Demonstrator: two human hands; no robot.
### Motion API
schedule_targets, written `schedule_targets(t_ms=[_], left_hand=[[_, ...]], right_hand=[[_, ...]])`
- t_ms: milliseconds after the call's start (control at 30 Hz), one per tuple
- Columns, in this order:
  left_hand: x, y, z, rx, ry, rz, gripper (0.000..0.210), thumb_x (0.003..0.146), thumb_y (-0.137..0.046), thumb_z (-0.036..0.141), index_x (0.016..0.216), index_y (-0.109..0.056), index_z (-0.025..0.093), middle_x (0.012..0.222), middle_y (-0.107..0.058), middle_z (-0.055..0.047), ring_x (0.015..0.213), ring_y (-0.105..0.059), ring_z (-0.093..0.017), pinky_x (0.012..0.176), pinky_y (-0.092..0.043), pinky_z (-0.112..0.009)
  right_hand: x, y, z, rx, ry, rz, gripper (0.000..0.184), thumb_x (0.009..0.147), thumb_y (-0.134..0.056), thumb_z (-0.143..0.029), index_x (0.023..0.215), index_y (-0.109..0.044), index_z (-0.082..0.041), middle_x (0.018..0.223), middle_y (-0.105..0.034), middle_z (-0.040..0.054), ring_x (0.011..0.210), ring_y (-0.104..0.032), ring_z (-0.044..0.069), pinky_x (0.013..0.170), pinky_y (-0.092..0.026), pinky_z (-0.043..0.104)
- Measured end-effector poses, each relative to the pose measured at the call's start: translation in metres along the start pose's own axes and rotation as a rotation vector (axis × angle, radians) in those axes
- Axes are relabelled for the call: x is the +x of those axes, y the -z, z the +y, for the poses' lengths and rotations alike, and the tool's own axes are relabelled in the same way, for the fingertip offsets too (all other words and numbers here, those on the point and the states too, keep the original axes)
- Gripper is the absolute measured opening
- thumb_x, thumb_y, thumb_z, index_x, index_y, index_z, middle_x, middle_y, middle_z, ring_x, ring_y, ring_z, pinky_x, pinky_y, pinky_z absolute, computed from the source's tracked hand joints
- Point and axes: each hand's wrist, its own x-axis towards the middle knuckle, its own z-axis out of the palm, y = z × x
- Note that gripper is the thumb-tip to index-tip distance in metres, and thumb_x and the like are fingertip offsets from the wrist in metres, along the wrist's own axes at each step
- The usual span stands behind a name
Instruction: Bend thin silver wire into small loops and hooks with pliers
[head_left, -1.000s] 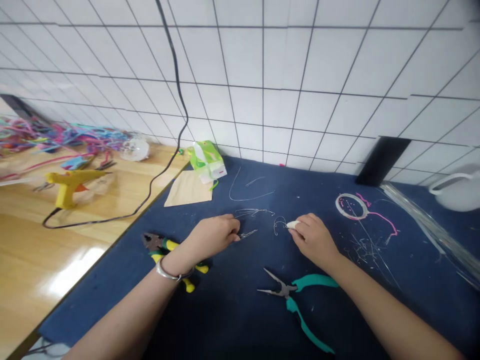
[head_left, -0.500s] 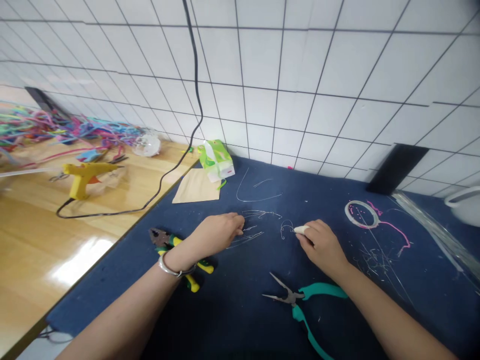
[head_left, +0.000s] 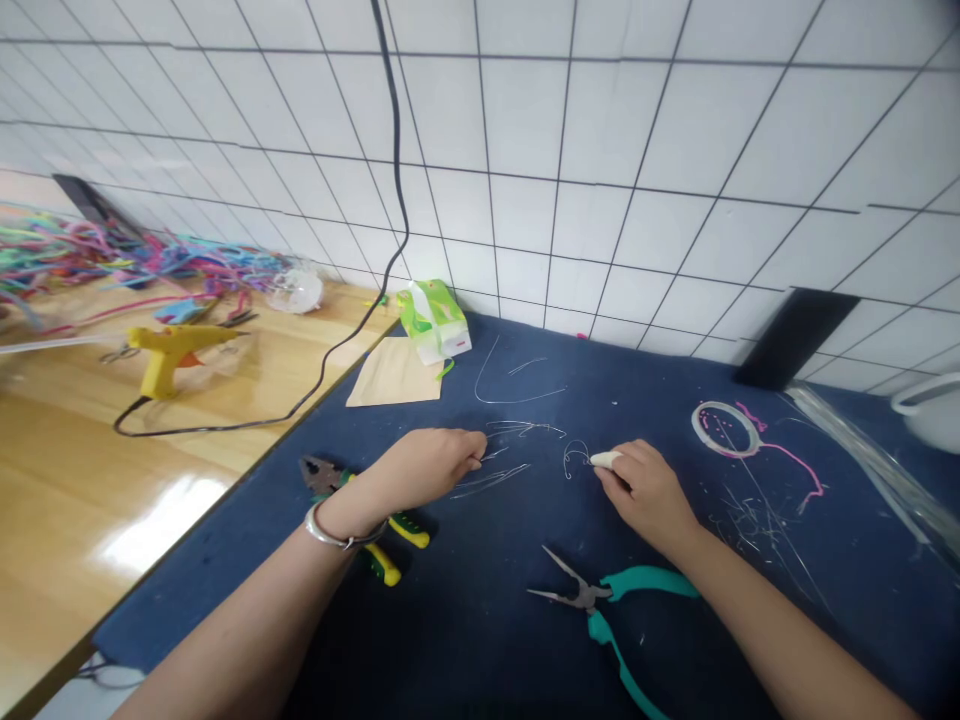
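Note:
My right hand [head_left: 641, 490], with a white cover on one fingertip, pinches a thin curled wire [head_left: 576, 452] against the dark blue mat. My left hand [head_left: 442, 465] is closed at the ends of some short silvery wires [head_left: 499, 478] lying on the mat; a short wire end sticks out by its fingertips. Just above lies another bundle of bent wires [head_left: 525, 428]. Below the left wrist are combination pliers [head_left: 397, 530] with yellow and green handles, partly hidden by the arm. Teal-handled needle-nose pliers [head_left: 585, 595] rest with jaws apart, nearer me.
A white ring [head_left: 697, 430] with pink bits, wire scraps [head_left: 750, 520] and long clear strips [head_left: 862, 460] lie at right. Behind are a green tissue pack [head_left: 435, 320] and a beige sheet [head_left: 394, 375]. A yellow glue gun [head_left: 169, 355] lies left, its black cord crossing the tabletop.
My left hand has shifted very slightly to the left. The right hand keeps its pinch on the curled wire, and the view has moved a little.

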Motion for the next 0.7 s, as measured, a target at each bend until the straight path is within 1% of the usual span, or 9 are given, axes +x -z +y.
schedule_targets(t_ms=[200,300,500,567,700], left_hand=[[0.004,-0.002,0.003,-0.061,-0.058,-0.001,0.016,0.089,-0.038,0.024,0.079,-0.051,0.02,0.073,-0.061,0.0,0.068,-0.058,-0.015,0.061,-0.035,-0.024],[0.006,-0.005,0.003,-0.078,-0.071,0.005,0.017,0.088,-0.039,0.024,0.078,-0.051,0.02,0.074,-0.061,-0.001,0.069,-0.058,-0.015,0.062,-0.036,-0.024],[0.01,-0.009,0.002,-0.114,-0.091,-0.015,0.02,0.088,-0.042,0.029,0.079,-0.057,0.02,0.077,-0.06,-0.001,0.071,-0.058,-0.015,0.064,-0.039,-0.024],[0.014,-0.011,0.003,-0.119,-0.063,0.031,0.02,0.088,-0.042,0.03,0.082,-0.058,0.02,0.08,-0.06,-0.002,0.073,-0.057,-0.015,0.066,-0.04,-0.024],[0.023,-0.014,0.008,-0.117,0.058,0.2,0.018,0.088,-0.042,0.029,0.09,-0.058,0.02,0.087,-0.059,-0.003,0.078,-0.057,-0.016,0.069,-0.042,-0.025]], right_hand=[[0.0,-0.001,0.0,0.013,0.009,0.03,0.014,0.086,-0.05,-0.019,0.076,-0.059,-0.02,0.078,-0.059,0.0058,0.076,-0.052,0.019,0.074,-0.043,0.036],[0.0,-0.001,0.0,0.023,0.014,0.022,0.013,0.086,-0.05,-0.02,0.077,-0.06,-0.019,0.078,-0.06,0.0058,0.077,-0.052,0.019,0.074,-0.043,0.036],[-0.001,-0.001,-0.001,0.036,0.003,0.044,0.016,0.086,-0.049,-0.02,0.074,-0.06,-0.02,0.077,-0.06,0.0056,0.075,-0.053,0.019,0.073,-0.043,0.037],[0.0,-0.001,-0.001,0.038,0.002,0.047,0.016,0.086,-0.049,-0.02,0.075,-0.06,-0.02,0.077,-0.06,0.0056,0.075,-0.053,0.019,0.074,-0.043,0.037],[0.0,-0.001,0.0,0.04,-0.02,0.07,0.015,0.086,-0.049,-0.021,0.076,-0.06,-0.02,0.078,-0.06,0.0059,0.076,-0.053,0.019,0.074,-0.044,0.037]])
